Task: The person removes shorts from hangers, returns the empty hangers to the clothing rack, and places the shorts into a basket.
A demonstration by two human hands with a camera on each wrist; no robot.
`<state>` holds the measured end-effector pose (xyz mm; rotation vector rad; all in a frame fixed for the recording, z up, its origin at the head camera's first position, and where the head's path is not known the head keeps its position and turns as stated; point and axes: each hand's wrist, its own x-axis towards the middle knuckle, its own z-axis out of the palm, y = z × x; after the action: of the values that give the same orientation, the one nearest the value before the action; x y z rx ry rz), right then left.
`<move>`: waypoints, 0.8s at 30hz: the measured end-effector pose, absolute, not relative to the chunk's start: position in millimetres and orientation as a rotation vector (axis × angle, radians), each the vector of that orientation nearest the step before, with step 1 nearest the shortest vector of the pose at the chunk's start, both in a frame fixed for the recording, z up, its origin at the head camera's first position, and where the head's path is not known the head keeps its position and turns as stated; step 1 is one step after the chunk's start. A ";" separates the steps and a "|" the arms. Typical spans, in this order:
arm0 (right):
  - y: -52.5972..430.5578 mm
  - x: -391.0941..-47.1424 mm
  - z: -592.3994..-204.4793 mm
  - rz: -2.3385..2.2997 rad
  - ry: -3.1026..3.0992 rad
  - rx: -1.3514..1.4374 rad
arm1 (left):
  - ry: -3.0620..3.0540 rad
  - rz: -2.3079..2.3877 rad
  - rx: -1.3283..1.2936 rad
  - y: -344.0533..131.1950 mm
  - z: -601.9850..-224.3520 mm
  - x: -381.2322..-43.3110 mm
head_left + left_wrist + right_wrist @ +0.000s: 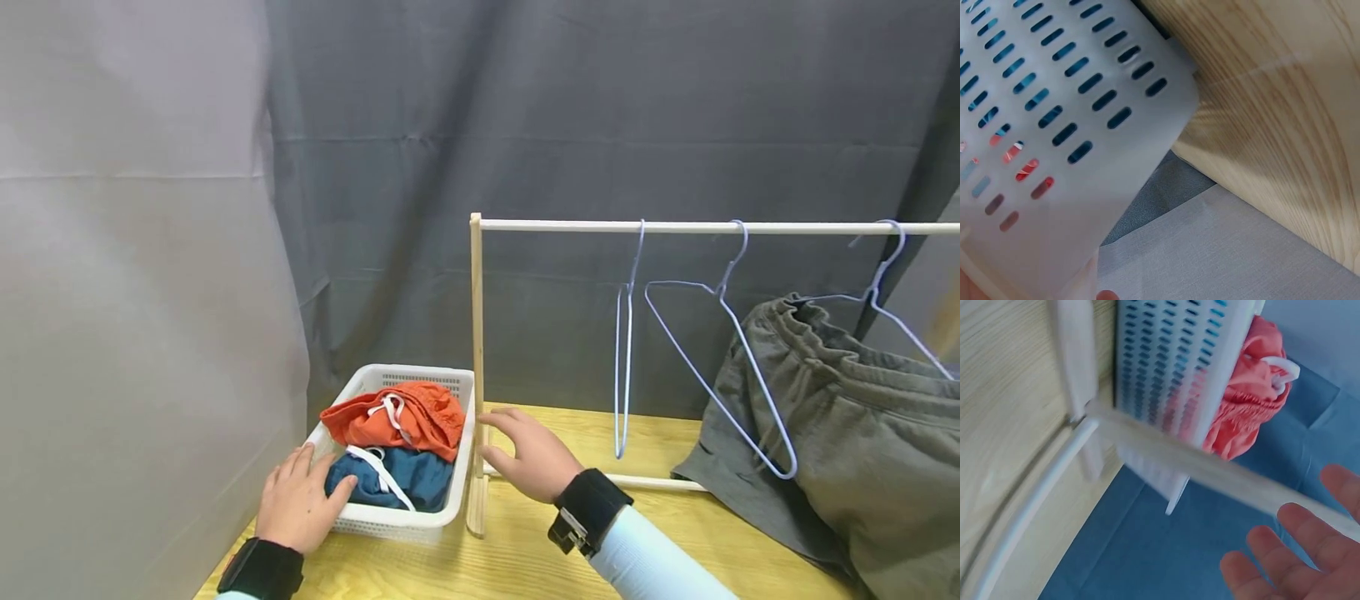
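Observation:
My left hand [300, 498] is at the near left corner of the white plastic basket [408, 523], fingers along its outer side and thumb stretched over the rim. In the basket lie a folded orange-red garment [427, 417] with a white drawstring and, nearer me, dark blue folded clothing [423, 479], also with a white drawstring. My right hand [532, 454] hovers with spread, empty fingers beside the wooden rack post [477, 350], right of the basket. In the right wrist view its fingers [1304, 531] are extended, with the post crossing behind them.
The rack's top rail [555, 225] carries two bare lavender hangers, one edge-on [628, 367] and one facing me [723, 292]. Grey-green shorts [862, 433] hang on another hanger [885, 267] at the right. A low crossbar [652, 482] runs above the wooden table [420, 575]. Grey curtains surround it.

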<state>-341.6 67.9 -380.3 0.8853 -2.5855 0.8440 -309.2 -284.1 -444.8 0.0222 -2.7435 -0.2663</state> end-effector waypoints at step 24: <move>177.5 -298.3 -422.1 0.814 -2.694 0.486 | -2.755 -0.251 0.007 -283.9 -445.0 -309.3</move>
<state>-298.3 177.5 -422.1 0.4858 -2.6941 0.8140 -309.3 -283.9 -445.0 0.0070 -2.7550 -0.2505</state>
